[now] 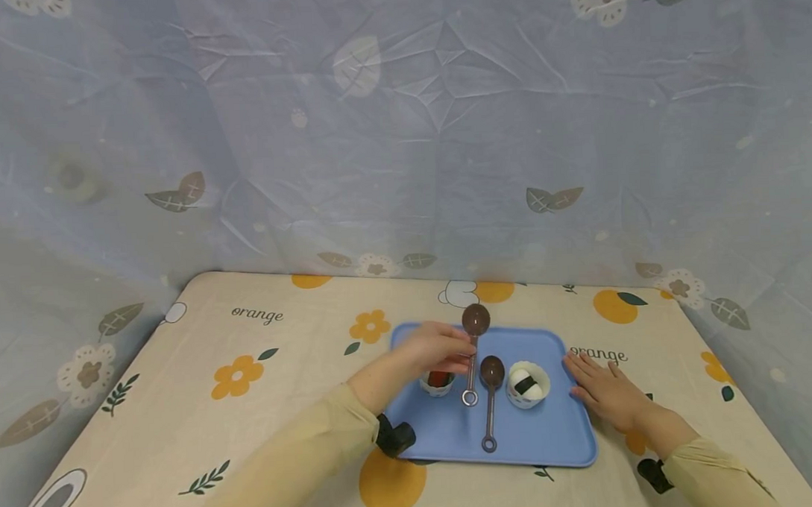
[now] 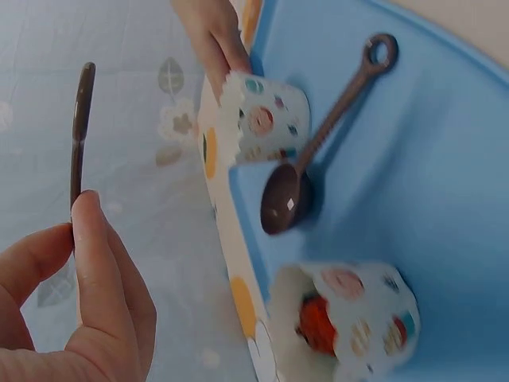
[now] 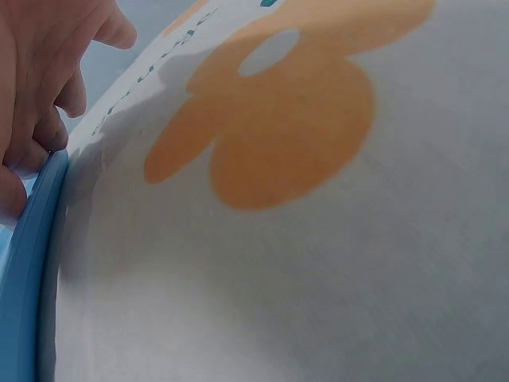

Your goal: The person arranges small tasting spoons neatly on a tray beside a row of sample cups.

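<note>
My left hand (image 1: 439, 347) pinches the handle of a brown spoon (image 1: 475, 320) between thumb and fingers, over the blue tray (image 1: 439, 440). In the left wrist view this spoon (image 2: 81, 119) stands upright and edge-on. A second brown spoon (image 1: 490, 411) lies on the tray, bowl pointing away from me. Partly behind my left hand is a patterned paper cup (image 2: 370, 318) with a red food piece (image 2: 316, 325) in it. Another paper cup (image 1: 543, 381) holds a rice ball (image 1: 526, 386) with a black band. At the tray's right rim (image 3: 48, 207), my right hand (image 1: 605, 388) rests with fingers extended.
A cream tablecloth (image 1: 289, 369) printed with oranges and flowers lies under the tray. Behind the table hangs a bluish patterned sheet (image 1: 376, 172). Black wrist pieces (image 1: 395, 437) sit below both hands, the left one overlapping the tray's near-left corner in the head view.
</note>
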`<action>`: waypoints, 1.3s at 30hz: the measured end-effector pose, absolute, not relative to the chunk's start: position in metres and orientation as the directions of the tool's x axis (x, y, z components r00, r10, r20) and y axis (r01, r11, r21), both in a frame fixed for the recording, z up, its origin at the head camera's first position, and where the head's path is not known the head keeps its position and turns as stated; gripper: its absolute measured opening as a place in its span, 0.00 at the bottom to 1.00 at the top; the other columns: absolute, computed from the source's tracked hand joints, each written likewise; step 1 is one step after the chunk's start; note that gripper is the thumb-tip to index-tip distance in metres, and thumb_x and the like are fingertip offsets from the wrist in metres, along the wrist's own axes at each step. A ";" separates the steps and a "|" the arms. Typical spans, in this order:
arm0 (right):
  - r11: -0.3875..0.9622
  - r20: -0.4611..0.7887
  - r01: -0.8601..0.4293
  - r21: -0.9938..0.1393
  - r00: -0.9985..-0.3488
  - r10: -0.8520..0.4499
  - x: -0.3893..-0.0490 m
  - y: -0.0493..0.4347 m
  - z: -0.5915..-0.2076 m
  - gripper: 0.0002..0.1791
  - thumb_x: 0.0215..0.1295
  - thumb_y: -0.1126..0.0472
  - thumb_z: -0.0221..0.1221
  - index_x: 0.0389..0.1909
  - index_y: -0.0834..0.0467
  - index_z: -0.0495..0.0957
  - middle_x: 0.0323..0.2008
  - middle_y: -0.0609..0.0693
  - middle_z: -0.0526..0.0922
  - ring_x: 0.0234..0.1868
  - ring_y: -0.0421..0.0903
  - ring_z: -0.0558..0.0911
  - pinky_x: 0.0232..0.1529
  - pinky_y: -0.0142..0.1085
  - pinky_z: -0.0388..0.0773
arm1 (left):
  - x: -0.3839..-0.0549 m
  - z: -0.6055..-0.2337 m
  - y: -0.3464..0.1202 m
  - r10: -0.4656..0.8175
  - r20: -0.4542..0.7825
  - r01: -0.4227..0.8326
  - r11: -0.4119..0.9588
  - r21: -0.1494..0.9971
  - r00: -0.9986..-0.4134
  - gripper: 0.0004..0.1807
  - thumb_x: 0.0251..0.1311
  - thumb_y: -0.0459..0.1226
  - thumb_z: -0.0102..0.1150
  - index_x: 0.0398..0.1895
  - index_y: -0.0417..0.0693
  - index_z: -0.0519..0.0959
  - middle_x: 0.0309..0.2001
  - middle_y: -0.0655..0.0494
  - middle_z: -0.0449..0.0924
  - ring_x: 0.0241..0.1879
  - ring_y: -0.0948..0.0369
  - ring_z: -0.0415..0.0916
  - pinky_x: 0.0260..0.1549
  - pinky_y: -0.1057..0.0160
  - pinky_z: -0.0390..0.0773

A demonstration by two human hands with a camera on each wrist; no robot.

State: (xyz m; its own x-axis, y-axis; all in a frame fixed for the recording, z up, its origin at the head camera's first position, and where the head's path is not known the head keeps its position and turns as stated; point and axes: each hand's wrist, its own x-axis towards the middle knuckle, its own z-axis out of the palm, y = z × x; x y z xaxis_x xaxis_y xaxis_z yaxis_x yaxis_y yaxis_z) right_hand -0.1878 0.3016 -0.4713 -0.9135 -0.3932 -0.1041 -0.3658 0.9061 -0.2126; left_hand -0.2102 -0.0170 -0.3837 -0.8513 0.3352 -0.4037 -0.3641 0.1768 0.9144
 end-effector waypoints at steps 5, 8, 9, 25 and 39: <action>0.910 -0.107 -0.354 -0.216 -0.918 -0.382 -0.188 0.301 -0.472 0.31 0.70 0.49 0.45 0.68 0.62 0.56 0.69 0.61 0.58 0.70 0.64 0.55 0.66 0.68 0.45 | -0.207 -0.382 -0.001 0.363 -0.407 -0.386 0.133 0.913 -0.838 0.15 0.57 0.27 0.56 0.48 0.30 0.75 0.32 0.49 0.79 0.23 0.66 0.76 0.31 0.69 0.84; 0.915 -0.104 -0.347 -0.206 -0.922 -0.373 -0.188 0.300 -0.472 0.32 0.70 0.48 0.45 0.68 0.62 0.56 0.69 0.61 0.58 0.70 0.64 0.55 0.66 0.68 0.45 | -0.204 -0.382 0.007 0.363 -0.412 -0.402 0.107 0.909 -0.836 0.14 0.56 0.26 0.56 0.47 0.31 0.75 0.27 0.52 0.77 0.22 0.66 0.76 0.29 0.69 0.84; 0.916 -0.103 -0.346 -0.203 -0.923 -0.372 -0.188 0.300 -0.473 0.32 0.70 0.48 0.45 0.68 0.62 0.56 0.69 0.61 0.58 0.70 0.64 0.55 0.66 0.68 0.45 | -0.203 -0.382 0.010 0.361 -0.414 -0.406 0.103 0.908 -0.835 0.14 0.56 0.26 0.57 0.46 0.31 0.76 0.26 0.53 0.77 0.22 0.66 0.76 0.28 0.70 0.84; 0.924 -0.105 -0.333 -0.189 -0.929 -0.356 -0.187 0.298 -0.472 0.32 0.69 0.48 0.46 0.68 0.62 0.57 0.69 0.62 0.59 0.69 0.65 0.55 0.65 0.68 0.46 | -0.186 -0.387 0.052 0.384 -0.391 -0.403 0.052 0.914 -0.837 0.11 0.53 0.26 0.60 0.41 0.33 0.79 0.30 0.46 0.83 0.20 0.65 0.76 0.29 0.67 0.84; 0.908 -0.088 -0.362 -0.210 -0.918 -0.387 -0.188 0.301 -0.472 0.30 0.70 0.50 0.46 0.67 0.62 0.59 0.68 0.62 0.60 0.69 0.65 0.57 0.63 0.69 0.49 | -0.173 -0.405 0.082 0.351 -0.400 -0.406 0.059 0.912 -0.847 0.08 0.52 0.25 0.60 0.36 0.33 0.80 0.33 0.40 0.84 0.26 0.62 0.81 0.32 0.63 0.85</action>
State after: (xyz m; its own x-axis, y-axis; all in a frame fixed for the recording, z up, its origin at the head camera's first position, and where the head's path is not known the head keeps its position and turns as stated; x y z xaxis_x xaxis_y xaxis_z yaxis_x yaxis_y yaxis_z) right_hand -0.1884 0.3012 -0.4719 -0.9180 -0.3867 -0.0877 -0.3624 0.9080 -0.2104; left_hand -0.1731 0.0820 -0.4055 -0.8466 0.3509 -0.4001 -0.4065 0.0589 0.9118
